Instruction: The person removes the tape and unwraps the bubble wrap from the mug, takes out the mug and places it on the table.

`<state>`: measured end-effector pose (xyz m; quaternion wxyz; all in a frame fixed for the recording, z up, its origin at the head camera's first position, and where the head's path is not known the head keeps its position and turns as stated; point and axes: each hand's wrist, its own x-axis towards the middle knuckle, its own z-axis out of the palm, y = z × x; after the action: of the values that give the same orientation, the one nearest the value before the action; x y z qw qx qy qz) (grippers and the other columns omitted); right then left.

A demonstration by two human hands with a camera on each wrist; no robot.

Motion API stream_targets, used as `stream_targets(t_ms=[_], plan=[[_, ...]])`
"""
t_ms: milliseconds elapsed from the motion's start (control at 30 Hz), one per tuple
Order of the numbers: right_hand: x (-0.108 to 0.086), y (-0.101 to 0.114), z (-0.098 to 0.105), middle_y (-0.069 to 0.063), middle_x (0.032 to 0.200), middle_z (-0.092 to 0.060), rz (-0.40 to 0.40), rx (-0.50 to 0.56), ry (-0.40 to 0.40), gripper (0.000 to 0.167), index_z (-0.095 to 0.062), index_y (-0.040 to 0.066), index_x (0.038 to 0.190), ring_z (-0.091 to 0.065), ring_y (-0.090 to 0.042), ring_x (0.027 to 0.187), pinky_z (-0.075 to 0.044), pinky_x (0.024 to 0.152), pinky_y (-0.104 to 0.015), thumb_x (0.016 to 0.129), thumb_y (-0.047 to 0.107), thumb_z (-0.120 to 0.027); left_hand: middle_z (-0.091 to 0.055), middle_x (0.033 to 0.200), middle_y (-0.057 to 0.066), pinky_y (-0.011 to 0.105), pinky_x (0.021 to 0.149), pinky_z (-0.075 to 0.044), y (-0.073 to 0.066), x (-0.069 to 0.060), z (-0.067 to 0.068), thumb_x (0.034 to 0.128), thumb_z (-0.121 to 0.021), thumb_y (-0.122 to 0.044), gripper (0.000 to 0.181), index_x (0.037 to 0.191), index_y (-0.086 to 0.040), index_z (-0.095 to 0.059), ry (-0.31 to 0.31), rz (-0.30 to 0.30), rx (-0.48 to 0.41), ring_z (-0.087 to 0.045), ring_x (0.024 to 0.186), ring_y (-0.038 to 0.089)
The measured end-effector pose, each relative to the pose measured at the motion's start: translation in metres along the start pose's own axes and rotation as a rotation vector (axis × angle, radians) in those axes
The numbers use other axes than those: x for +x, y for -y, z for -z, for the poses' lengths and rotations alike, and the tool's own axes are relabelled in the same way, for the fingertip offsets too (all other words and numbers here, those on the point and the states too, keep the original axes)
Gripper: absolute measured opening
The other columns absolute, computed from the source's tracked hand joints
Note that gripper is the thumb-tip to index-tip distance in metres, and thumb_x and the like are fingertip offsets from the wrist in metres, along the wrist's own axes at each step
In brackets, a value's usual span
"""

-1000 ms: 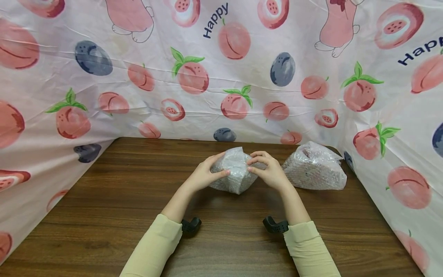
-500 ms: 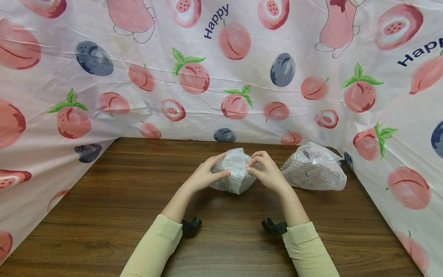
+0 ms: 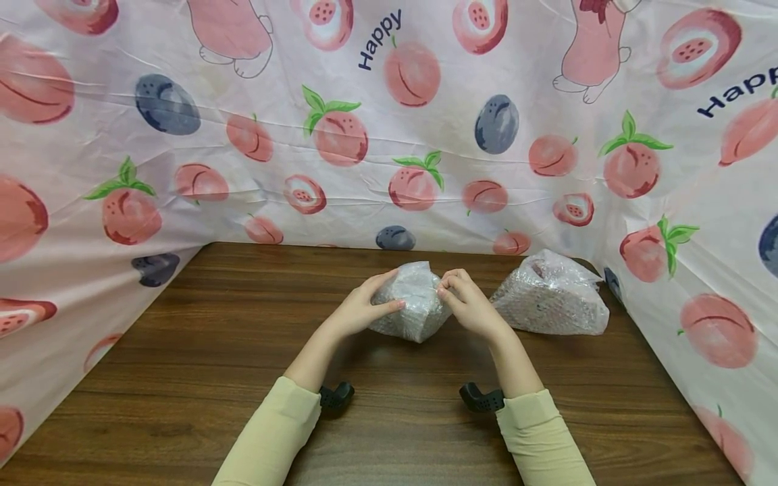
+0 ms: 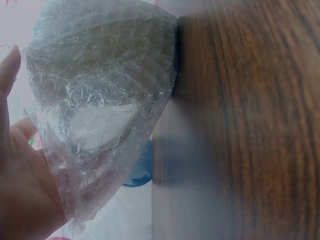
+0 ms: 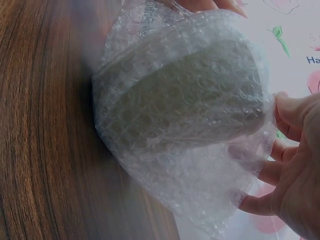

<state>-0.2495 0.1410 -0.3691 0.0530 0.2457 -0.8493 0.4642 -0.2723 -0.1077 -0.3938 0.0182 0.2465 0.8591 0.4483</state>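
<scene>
A bubble-wrapped bundle point(image 3: 415, 312) sits on the wooden table in the head view, between both hands. Through the wrap point(image 5: 185, 95) in the right wrist view, a dull greenish shape shows; its kind cannot be made out. My left hand point(image 3: 360, 309) holds the bundle's left side, thumb on the near face and fingers over the top. At its upper right my right hand point(image 3: 469, 305) pinches the wrap between thumb and bent fingers. The left wrist view shows the left hand point(image 4: 27, 185) partly behind the wrap, so some fingertips are hidden.
Another bubble-wrapped bundle point(image 3: 550, 300) stands on the table to the right, close to the right hand. A fruit-print cloth point(image 3: 340, 202) hangs along the back and both sides of the brown table point(image 3: 200, 351).
The right hand's fingers have drawn in from a looser spread to a pinch on the wrap. The left hand and both bundles stay nearly where they were.
</scene>
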Motion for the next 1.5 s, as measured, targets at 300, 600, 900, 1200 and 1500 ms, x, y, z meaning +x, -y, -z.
stream_targets(t_ms=[300, 600, 900, 1200, 1500], plan=[[0.0012, 0.0033, -0.0017, -0.016, 0.108, -0.047, -0.038, -0.067, -0.002, 0.018, -0.054, 0.004, 0.089, -0.047, -0.028, 0.097, -0.04, 0.081, -0.041, 0.102, 0.011, -0.045, -0.031, 0.151, 0.011, 0.053, 0.108, -0.024, 0.0002, -0.0001, -0.0008, 0.0892, -0.065, -0.046, 0.074, 0.151, -0.02, -0.033, 0.0, -0.011, -0.004, -0.026, 0.138, 0.031], [0.0012, 0.0027, 0.0, -0.015, 0.105, -0.047, -0.089, -0.036, -0.002, 0.018, -0.055, 0.001, 0.094, -0.045, -0.029, 0.097, -0.039, 0.082, -0.042, 0.103, 0.012, -0.042, -0.03, 0.152, 0.01, 0.053, 0.109, -0.023, 0.0001, -0.0001, -0.0009, 0.0906, -0.063, -0.045, 0.073, 0.152, -0.021, -0.031, 0.018, -0.003, -0.014, -0.025, 0.139, 0.03], [0.0005, 0.002, 0.0021, -0.014, 0.102, -0.05, -0.119, 0.074, -0.027, 0.018, -0.054, -0.005, 0.101, -0.045, -0.027, 0.097, -0.037, 0.084, -0.04, 0.103, 0.008, -0.042, -0.027, 0.153, 0.009, 0.053, 0.109, -0.021, -0.0006, -0.0006, -0.0018, 0.0903, -0.064, -0.045, 0.075, 0.152, -0.021, -0.029, 0.045, -0.011, -0.023, -0.022, 0.14, 0.029], [0.0024, 0.003, -0.0003, -0.015, 0.101, -0.052, -0.116, 0.114, -0.055, 0.018, -0.054, -0.006, 0.102, -0.046, -0.027, 0.098, -0.037, 0.085, -0.039, 0.103, 0.008, -0.043, -0.028, 0.153, 0.01, 0.054, 0.108, -0.023, -0.0009, -0.0002, -0.0006, 0.0899, -0.064, -0.046, 0.075, 0.152, -0.022, -0.029, 0.036, -0.007, -0.018, -0.024, 0.139, 0.03], [0.002, 0.0021, 0.0012, -0.021, 0.118, -0.052, -0.114, 0.166, -0.059, 0.02, -0.051, -0.003, 0.113, -0.044, -0.031, 0.111, -0.035, 0.094, -0.046, 0.103, 0.012, -0.043, -0.029, 0.152, 0.012, 0.055, 0.108, -0.023, -0.0027, -0.0014, 0.0025, 0.0885, -0.066, -0.046, 0.078, 0.153, -0.023, -0.028, 0.038, -0.002, -0.01, -0.024, 0.139, 0.032]])
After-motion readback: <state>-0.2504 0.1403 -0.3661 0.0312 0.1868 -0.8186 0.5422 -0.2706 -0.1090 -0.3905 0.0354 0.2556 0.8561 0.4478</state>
